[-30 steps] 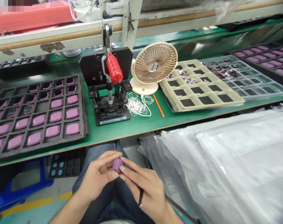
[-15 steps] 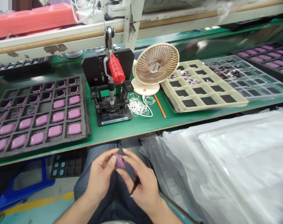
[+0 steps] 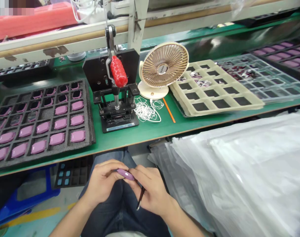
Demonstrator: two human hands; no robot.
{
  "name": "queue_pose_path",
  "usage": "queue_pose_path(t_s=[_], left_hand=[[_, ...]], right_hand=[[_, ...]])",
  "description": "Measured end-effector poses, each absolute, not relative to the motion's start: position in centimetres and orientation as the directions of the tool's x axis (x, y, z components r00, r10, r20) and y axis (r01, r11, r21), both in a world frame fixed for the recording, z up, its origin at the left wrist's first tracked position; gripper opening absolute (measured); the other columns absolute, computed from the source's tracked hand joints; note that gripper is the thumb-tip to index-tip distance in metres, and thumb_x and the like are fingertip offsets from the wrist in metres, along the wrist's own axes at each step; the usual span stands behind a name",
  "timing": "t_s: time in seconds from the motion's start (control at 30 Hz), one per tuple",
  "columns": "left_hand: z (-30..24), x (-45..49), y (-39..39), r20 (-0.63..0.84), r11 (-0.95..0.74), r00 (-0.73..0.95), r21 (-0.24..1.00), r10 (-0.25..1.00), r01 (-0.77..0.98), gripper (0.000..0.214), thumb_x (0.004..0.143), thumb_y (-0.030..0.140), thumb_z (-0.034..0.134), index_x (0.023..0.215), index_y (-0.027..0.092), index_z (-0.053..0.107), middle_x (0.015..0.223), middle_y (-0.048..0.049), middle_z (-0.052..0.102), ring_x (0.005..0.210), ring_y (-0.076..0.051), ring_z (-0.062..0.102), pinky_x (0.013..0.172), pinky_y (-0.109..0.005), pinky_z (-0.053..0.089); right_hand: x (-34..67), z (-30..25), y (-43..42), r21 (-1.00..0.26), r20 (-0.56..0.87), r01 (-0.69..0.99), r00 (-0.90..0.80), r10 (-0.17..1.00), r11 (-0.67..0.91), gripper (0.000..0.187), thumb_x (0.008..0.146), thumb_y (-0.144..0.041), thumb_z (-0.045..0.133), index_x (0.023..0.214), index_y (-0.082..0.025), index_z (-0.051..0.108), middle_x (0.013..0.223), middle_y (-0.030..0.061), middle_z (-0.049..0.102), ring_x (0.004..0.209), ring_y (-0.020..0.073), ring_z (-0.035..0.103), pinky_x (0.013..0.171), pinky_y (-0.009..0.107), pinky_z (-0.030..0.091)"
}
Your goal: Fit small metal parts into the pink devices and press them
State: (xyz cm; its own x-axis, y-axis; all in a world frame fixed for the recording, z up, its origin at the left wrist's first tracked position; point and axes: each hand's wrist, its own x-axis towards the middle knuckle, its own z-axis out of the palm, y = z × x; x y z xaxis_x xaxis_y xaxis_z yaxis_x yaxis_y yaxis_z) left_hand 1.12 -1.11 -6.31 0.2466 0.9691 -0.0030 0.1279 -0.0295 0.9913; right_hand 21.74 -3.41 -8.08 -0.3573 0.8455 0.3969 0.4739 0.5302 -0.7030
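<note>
Over my lap, below the bench edge, both hands meet on a small purple case (image 3: 125, 173). My left hand (image 3: 104, 184) pinches its left end with curled fingers. My right hand (image 3: 150, 191) grips its right end and also holds a thin dark tool (image 3: 140, 198), its tip pointing down. The case lies nearly flat, edge-on to me.
On the green bench (image 3: 150, 130) sit a black foam tray (image 3: 41, 121) of several purple cases at left, a hand press with a red handle (image 3: 117, 92), a small beige fan (image 3: 163, 67), white rings (image 3: 146, 112), an orange stick (image 3: 168, 110) and a cream tray (image 3: 214, 92). Plastic sheets (image 3: 238, 171) are piled at right.
The purple case has been turned from facing me to lying flat between my fingers. My right hand has closed in on it, with the dark tool swinging to point down.
</note>
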Motion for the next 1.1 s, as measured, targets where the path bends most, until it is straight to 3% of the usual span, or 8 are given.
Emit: queue_pose_path(t_s=[0.17, 0.27, 0.4, 0.7, 0.83, 0.93, 1.03, 1.1], left_hand=[[-7.1, 2.0, -1.6, -0.125, 0.120, 0.139, 0.992, 0.982, 0.044, 0.013, 0.089, 0.036, 0.083, 0.093, 0.024, 0.088, 0.092, -0.0073, 0.084, 0.086, -0.025, 0.078, 0.082, -0.034, 0.062], [-7.4, 2.4, -1.6, -0.206, 0.209, 0.149, 0.978, 0.967, -0.005, 0.039, 0.084, 0.040, 0.088, 0.120, 0.026, 0.083, 0.104, -0.0084, 0.084, 0.093, -0.027, 0.079, 0.086, -0.037, 0.064], [-7.0, 1.8, -0.9, 0.118, -0.171, 0.240, 0.962, 0.963, 0.212, 0.053, 0.079, 0.026, 0.092, 0.129, 0.034, 0.078, 0.124, -0.0088, 0.077, 0.115, -0.029, 0.074, 0.101, -0.041, 0.061], [-7.8, 0.9, -0.5, 0.572, -0.683, 0.384, 0.670, 0.725, 0.292, 0.054, 0.090, -0.003, 0.067, 0.133, 0.029, 0.075, 0.111, -0.0081, 0.083, 0.104, -0.027, 0.079, 0.095, -0.043, 0.064], [-7.6, 0.8, 0.2, 0.534, -0.678, 0.421, 0.615, 0.733, 0.401, 0.038, 0.097, 0.003, 0.063, 0.131, 0.020, 0.071, 0.108, -0.0110, 0.080, 0.101, -0.024, 0.076, 0.088, -0.038, 0.064], [-6.5, 1.2, 2.1, 0.478, -0.632, 0.414, 0.606, 0.775, 0.484, 0.026, 0.103, 0.010, 0.059, 0.123, 0.020, 0.071, 0.106, -0.0094, 0.078, 0.100, -0.022, 0.073, 0.087, -0.037, 0.063], [-5.7, 2.4, 5.2, 0.497, -0.606, 0.352, 0.589, 0.793, 0.534, 0.018, 0.105, 0.016, 0.059, 0.115, 0.023, 0.071, 0.113, -0.0077, 0.079, 0.110, -0.024, 0.073, 0.099, -0.044, 0.060], [-5.8, 3.3, 7.3, 0.507, -0.591, 0.319, 0.583, 0.801, 0.557, 0.016, 0.105, 0.017, 0.059, 0.114, 0.022, 0.071, 0.122, -0.0091, 0.079, 0.120, -0.027, 0.071, 0.106, -0.050, 0.057]], right_hand=[[21.6, -7.9, -3.3, -0.859, 0.199, 0.393, -0.334, 0.921, 0.328, 0.018, 0.108, -0.034, 0.055, 0.100, -0.021, 0.064, 0.083, 0.0020, 0.064, 0.072, 0.0148, 0.056, 0.065, 0.029, 0.036], [21.5, -7.6, -2.8, -0.988, -0.130, 0.119, -0.261, 0.956, -0.102, 0.044, 0.105, -0.054, 0.055, 0.077, -0.020, 0.052, 0.065, -0.0048, 0.044, 0.057, 0.0101, 0.037, 0.055, 0.026, 0.027], [21.4, -7.0, -2.2, -0.723, -0.458, -0.333, -0.424, 0.781, -0.605, 0.056, 0.090, -0.071, 0.070, 0.076, -0.021, 0.050, 0.055, -0.0131, 0.023, 0.048, 0.0051, 0.012, 0.046, 0.024, 0.009], [20.4, -7.0, -2.0, -0.566, -0.535, -0.408, -0.479, 0.696, -0.717, 0.056, 0.078, -0.068, 0.083, 0.074, -0.019, 0.057, 0.050, -0.0157, 0.020, 0.044, 0.0032, 0.008, 0.043, 0.023, 0.004], [21.1, -6.6, -1.0, -0.814, -0.481, -0.149, -0.369, 0.796, -0.561, 0.063, 0.089, -0.077, 0.065, 0.064, -0.020, 0.052, 0.050, -0.0096, 0.032, 0.044, 0.0059, 0.021, 0.043, 0.023, 0.016], [22.4, -3.5, 2.0, -0.975, -0.079, 0.209, 0.001, 0.997, -0.078, 0.059, 0.100, -0.066, 0.059, 0.067, -0.018, 0.065, 0.059, -0.0009, 0.055, 0.056, 0.0118, 0.049, 0.055, 0.025, 0.039], [23.1, 1.0, 6.7, -0.836, 0.465, 0.419, 0.199, 0.862, 0.354, 0.033, 0.103, -0.050, 0.064, 0.110, -0.023, 0.079, 0.104, 0.0057, 0.078, 0.078, 0.0183, 0.068, 0.072, 0.031, 0.055], [22.8, 3.5, 10.0, -0.669, 0.693, 0.454, 0.096, 0.714, 0.589, 0.042, 0.101, -0.046, 0.068, 0.139, -0.028, 0.069, 0.140, 0.0076, 0.070, 0.097, 0.0224, 0.074, 0.082, 0.035, 0.061]])
